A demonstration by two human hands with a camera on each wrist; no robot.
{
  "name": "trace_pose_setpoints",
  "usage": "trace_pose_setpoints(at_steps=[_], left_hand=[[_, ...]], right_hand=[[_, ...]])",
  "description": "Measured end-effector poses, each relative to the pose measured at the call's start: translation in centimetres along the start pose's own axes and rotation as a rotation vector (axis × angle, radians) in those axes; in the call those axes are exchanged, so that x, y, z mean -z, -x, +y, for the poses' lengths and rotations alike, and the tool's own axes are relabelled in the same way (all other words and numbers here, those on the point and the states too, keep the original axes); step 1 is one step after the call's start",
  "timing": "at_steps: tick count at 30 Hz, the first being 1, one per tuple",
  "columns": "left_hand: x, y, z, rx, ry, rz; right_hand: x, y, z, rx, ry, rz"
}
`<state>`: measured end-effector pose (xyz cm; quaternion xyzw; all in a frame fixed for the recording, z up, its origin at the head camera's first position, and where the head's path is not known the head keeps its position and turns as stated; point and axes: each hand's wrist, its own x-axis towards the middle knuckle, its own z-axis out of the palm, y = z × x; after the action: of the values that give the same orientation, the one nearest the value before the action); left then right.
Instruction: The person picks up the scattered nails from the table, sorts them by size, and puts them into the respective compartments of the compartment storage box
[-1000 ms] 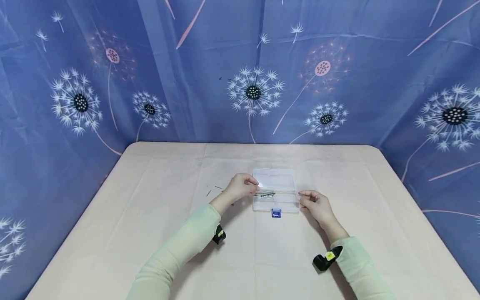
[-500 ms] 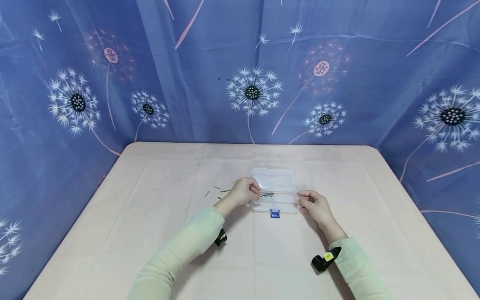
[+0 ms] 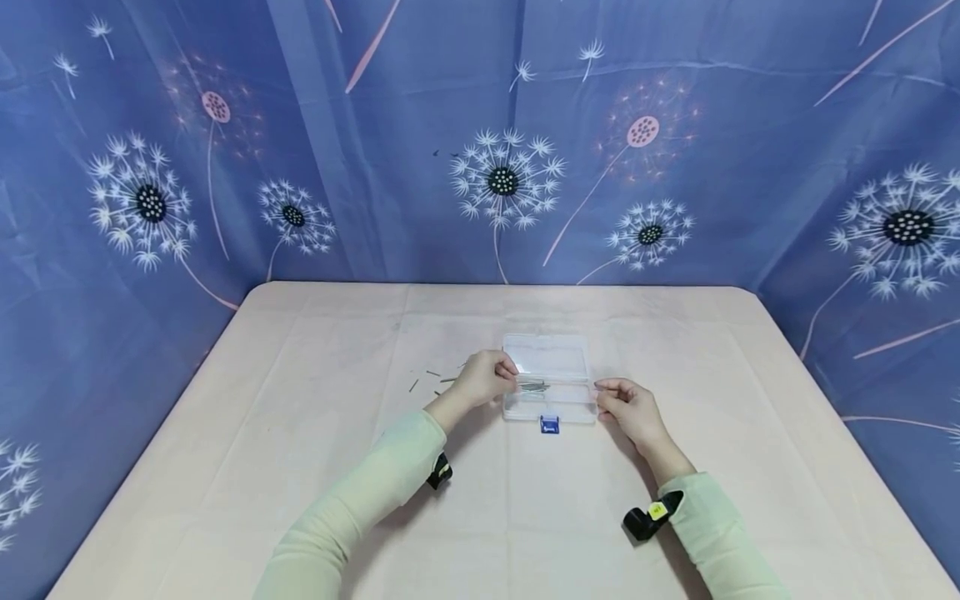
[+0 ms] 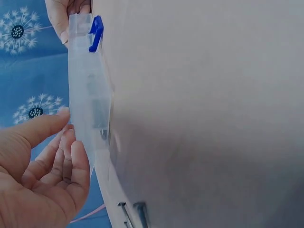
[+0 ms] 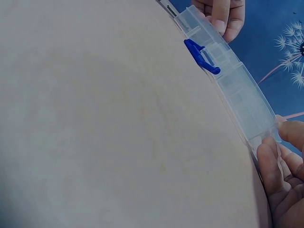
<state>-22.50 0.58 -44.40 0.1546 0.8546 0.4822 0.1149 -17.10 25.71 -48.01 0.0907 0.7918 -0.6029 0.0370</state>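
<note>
While the right hand (image 3: 633, 412) pinches one end of the clear box (image 3: 573, 412) on the table (image 3: 562, 500), whether the left hand (image 3: 483, 379) holds anything is undetermined; the box appears light, stiff, best gripped by its ends.

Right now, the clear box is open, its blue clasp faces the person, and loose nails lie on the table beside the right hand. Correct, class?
No: the loose nails lie beside the left hand, as the head view shows. The clear box and its blue clasp are as you say.
</note>
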Motion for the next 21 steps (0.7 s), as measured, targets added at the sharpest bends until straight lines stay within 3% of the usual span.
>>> trace_pose_setpoints(at_steps=[12,21], left_hand=[[3.4,-0.2,-0.2,-0.035,-0.103,0.049],[4.8,0.2,-1.4,0.012,-0.187,0.015]], right_hand=[[0.0,-0.2,0.2,0.000,-0.009,-0.005],[0.0,-0.1,0.0,-0.007,0.000,-0.004]])
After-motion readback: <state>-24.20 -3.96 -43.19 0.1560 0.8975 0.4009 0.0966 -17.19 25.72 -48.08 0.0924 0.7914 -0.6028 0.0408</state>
